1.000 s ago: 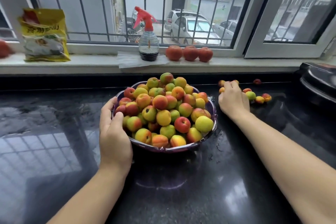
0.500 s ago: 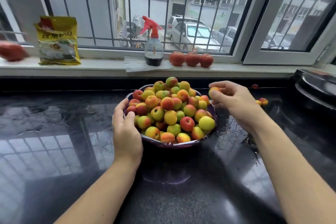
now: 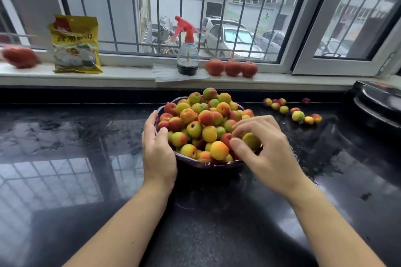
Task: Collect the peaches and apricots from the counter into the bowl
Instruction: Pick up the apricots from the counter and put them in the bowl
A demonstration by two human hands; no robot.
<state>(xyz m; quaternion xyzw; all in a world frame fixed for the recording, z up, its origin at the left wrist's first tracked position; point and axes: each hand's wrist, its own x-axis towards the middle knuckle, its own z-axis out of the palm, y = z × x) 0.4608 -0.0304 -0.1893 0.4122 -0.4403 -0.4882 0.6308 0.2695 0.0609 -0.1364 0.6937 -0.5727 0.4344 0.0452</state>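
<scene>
While a person leans over a dark, wet counter (image 3: 65, 180), both bare forearms reach in from the bottom edge toward a purple bowl (image 3: 206, 165) at the centre. Small fruit (image 3: 206, 117), yellow, green and red, are heaped above the bowl's rim.

The left hand (image 3: 157, 149) rests against the bowl's left side, fingers nearly straight along the rim and thumb touching the fruit at the edge.

The right hand (image 3: 263, 147) is over the right side of the heap, fingers curled down onto the fruit and thumb beside a yellow-green one (image 3: 251, 141). Whether it actually grips a fruit or only touches the pile cannot be told.

About ten loose fruit (image 3: 290, 110) lie scattered on the counter to the right of the bowl, near the back edge, well apart from both hands.

Behind the counter, on a white sill (image 3: 130, 77) under a barred window, stand a yellow packet (image 3: 76, 44), a spray bottle (image 3: 187, 50) with a red trigger, and three red fruit (image 3: 232, 67) in a row. A blurred red item (image 3: 19, 57) sits at far left. At far right is a black appliance (image 3: 377, 102).
</scene>
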